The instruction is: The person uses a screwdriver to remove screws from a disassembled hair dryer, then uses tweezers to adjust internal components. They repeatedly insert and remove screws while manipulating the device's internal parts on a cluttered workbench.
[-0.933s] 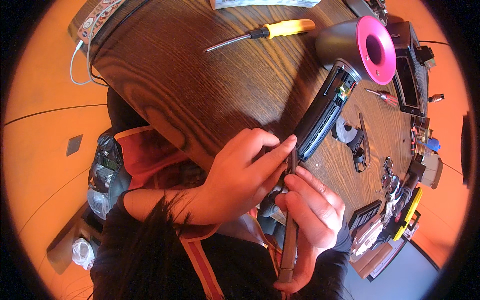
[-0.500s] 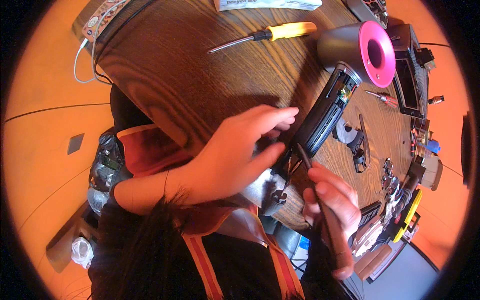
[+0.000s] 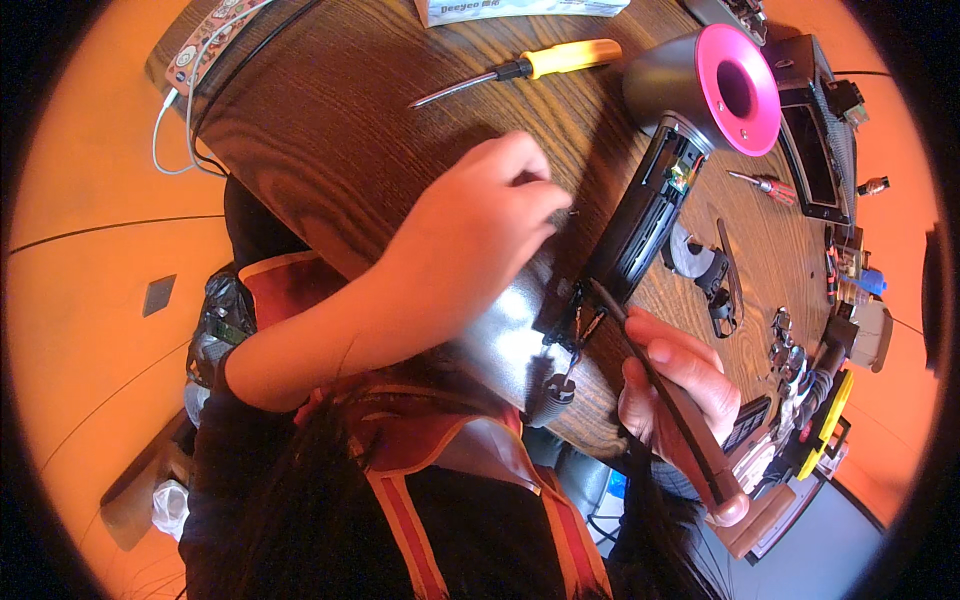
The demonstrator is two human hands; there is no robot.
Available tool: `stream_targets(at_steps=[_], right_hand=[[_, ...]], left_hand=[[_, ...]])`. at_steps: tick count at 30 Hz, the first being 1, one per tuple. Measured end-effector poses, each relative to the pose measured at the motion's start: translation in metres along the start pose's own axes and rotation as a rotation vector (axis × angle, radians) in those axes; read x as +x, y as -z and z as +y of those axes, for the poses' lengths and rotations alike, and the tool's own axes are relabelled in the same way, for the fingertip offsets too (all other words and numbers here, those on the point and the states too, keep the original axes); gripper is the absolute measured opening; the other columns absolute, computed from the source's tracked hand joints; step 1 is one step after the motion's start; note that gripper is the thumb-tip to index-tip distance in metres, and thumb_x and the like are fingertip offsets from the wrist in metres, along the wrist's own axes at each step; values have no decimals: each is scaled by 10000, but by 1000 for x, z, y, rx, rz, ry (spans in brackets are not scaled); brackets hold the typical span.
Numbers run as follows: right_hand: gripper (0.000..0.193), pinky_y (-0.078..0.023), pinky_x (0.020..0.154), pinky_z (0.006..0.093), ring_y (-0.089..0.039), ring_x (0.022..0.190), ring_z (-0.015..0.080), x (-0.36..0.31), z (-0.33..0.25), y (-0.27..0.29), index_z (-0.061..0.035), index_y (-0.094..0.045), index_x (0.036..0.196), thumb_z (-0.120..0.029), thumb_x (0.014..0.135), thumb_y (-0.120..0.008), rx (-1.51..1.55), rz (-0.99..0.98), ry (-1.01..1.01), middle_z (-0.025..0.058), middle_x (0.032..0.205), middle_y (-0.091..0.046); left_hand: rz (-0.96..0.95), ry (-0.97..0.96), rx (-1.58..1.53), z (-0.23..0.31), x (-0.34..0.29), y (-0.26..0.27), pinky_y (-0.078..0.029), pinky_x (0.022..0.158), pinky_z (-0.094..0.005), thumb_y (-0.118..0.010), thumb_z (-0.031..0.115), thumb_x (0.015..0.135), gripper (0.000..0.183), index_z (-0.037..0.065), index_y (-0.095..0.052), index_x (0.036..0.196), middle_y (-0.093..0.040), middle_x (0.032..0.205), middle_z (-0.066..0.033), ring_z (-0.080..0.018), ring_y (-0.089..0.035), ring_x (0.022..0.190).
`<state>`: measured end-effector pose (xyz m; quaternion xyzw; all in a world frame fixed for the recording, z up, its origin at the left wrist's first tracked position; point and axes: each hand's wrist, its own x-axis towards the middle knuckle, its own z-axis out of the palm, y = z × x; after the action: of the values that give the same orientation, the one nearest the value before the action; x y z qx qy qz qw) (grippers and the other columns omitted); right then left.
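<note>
The opened hair dryer (image 3: 660, 190) lies on the wooden table (image 3: 330, 120), its pink-ringed head far right, with the left hand (image 3: 470, 240) just left of its handle, fingers pinched on something too small to identify, and the right hand (image 3: 680, 385) gripping a dark cable (image 3: 665, 400) at the handle's near end.

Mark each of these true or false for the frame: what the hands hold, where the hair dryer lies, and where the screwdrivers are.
1. The right hand holds a dark, slim tool. True.
2. The hair dryer has a blue ring. False: the ring is pink.
3. The yellow-handled screwdriver lies untouched on the wooden table. True.
4. The left hand grips the yellow-handled screwdriver. False: it rests by the dryer's opened handle.
</note>
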<state>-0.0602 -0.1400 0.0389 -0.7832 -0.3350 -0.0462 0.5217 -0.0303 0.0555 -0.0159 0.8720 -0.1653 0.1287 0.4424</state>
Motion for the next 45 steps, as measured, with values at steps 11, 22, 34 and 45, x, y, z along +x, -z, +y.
stream_targets(at_steps=[11,22,34,45], right_hand=[[321,-488,792,363,-614,885,318,0,1,8,8,-463,1038,16,764,-632,-45,-84,69,226,929,-595],[897,-552,604,452,-600,690,261,15,8,-15,-431,-41,1321,50,783,-575,507,728,-46,152,907,-515],[922,-562,618,443,-606,691,267,16,10,-19,-456,-40,1316,84,775,-555,462,709,31,150,906,-505],[543,-563,657,412,-602,738,246,5,19,-3,-174,-290,1226,-10,796,-579,284,337,133,140,916,-534]], left_hand=[[67,16,168,9,7,-25,-450,656,-320,-641,26,686,112,18,-561,765,-510,783,-94,-275,-534,749],[-103,359,-953,15,-12,-4,-430,658,-197,-608,36,794,86,-6,-609,869,-595,802,-25,-67,-541,745],[-183,376,-1026,17,-9,-2,-441,693,-216,-602,38,796,84,-12,-604,864,-595,802,-36,-80,-547,757],[-188,355,-886,17,-13,-2,-448,648,-222,-632,41,766,81,6,-610,836,-599,757,-34,-89,-564,726]])
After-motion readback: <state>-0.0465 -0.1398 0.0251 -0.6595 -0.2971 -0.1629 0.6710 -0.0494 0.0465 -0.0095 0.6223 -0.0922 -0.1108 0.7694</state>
